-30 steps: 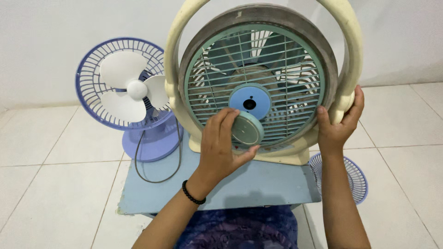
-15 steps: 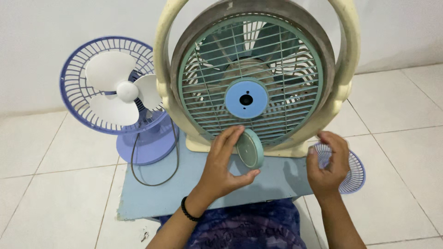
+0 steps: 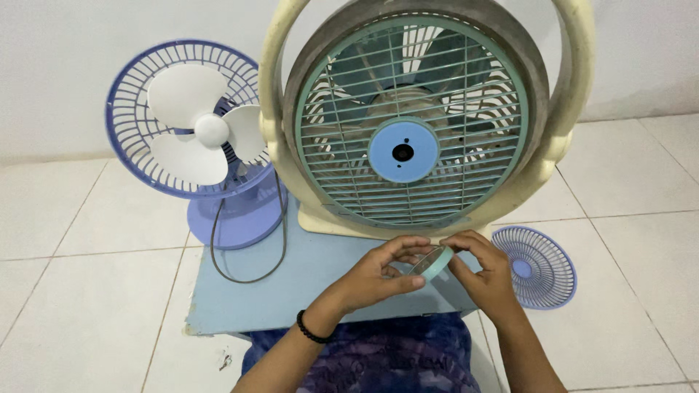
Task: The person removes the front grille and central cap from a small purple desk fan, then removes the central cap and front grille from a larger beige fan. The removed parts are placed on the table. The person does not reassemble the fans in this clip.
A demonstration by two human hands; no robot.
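Head | both hands point(image 3: 429, 273) pinch round green cap point(image 3: 431, 263) | fingers curled

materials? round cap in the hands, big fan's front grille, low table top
Round cap: looks like moulded plastic, pale teal, smooth thin rim; held by left hand and right hand.
Front grille: teal, thin straight ribs; probably plastic, painted wire not ruled out.
Table top: light blue paint, chipped at the corner; likely painted wood or board.
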